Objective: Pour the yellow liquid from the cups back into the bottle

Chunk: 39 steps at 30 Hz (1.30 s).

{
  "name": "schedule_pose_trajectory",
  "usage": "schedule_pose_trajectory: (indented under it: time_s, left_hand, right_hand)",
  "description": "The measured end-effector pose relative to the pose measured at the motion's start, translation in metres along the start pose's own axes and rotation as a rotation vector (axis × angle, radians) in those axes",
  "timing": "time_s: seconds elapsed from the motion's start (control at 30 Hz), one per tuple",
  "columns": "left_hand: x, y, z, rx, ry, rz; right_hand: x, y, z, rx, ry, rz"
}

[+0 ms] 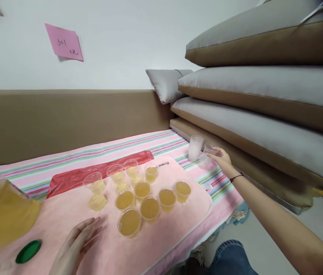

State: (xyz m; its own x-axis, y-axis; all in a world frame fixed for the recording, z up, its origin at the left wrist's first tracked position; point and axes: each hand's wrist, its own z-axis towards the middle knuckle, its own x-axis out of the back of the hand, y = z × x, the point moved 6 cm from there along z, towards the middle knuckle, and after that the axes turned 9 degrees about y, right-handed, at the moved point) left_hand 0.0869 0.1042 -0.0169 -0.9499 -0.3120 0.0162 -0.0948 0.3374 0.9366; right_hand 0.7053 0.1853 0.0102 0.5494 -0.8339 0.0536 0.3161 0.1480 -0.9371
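My right hand (221,158) is closed on a clear plastic cup (206,162) at the right end of the pink mat. Beside that cup stands a stack of clear plastic cups (195,149). At the lower left, my left hand (77,244) hovers over the mat with fingers stretched out and nothing in it. Between the hands stand several clear cups of yellow liquid (129,223), close together. To the left of my left hand lies a round green cap (28,252). A large clear container of yellow liquid (3,214) is cut off by the left edge.
Under the cups is a pink mat (161,244) on a striped cloth (92,162). A red plastic bag (98,170) lies behind the cups. Thick grey and brown cushions (258,84) are stacked at the right, and a grey pillow (167,84) leans by the wall.
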Motion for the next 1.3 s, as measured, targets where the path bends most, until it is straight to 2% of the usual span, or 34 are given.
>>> schedule_pose_trajectory:
  time_s: [0.27, 0.5, 0.7, 0.8, 0.87, 0.9, 0.93, 1.0, 1.07, 1.17, 1.23, 1.3]
  left_hand:
    - [0.0, -0.005, 0.007, -0.012, -0.005, 0.04]
    - [-0.002, -0.001, 0.003, 0.008, 0.001, 0.064]
    - [-0.009, 0.012, -0.013, -0.01, 0.061, 0.026]
    - [-0.01, 0.017, -0.021, -0.071, 0.107, 0.015]
    - [-0.01, 0.019, -0.026, -0.103, 0.129, 0.003]
    - [-0.01, 0.02, -0.027, -0.108, 0.129, -0.002]
    - [-0.011, 0.02, -0.029, -0.111, 0.124, -0.007]
    - [-0.012, 0.02, -0.031, -0.117, 0.115, -0.018]
    - [-0.011, 0.02, -0.032, -0.122, 0.11, -0.029]
    - [-0.012, 0.018, -0.035, -0.109, 0.075, -0.038]
    - [-0.013, 0.017, -0.037, -0.109, 0.055, -0.042]
    - [-0.013, 0.017, -0.04, -0.12, 0.061, -0.047]
  right_hand:
    - [0.005, 0.024, -0.012, -0.069, -0.142, -0.108]
    - [0.001, 0.014, -0.005, -0.045, -0.149, -0.16]
    - [0.0, 0.011, -0.012, -0.003, -0.153, -0.224]
    - [0.004, -0.008, -0.016, 0.057, -0.103, -0.267]
    - [0.001, -0.036, -0.023, 0.193, -0.077, -0.291]
    - [-0.005, -0.056, -0.029, 0.314, -0.074, -0.308]
    - [-0.013, -0.078, -0.038, 0.451, -0.084, -0.312]
    - [-0.039, -0.118, -0.062, 0.67, -0.189, -0.279]
    - [-0.073, -0.148, -0.09, 0.773, -0.347, -0.22]
    - [-0.138, -0.169, -0.13, 0.712, -0.637, -0.202]
    - [-0.185, -0.167, -0.154, 0.599, -0.828, -0.298]
    - [-0.227, -0.164, -0.175, 0.57, -0.937, -0.351]
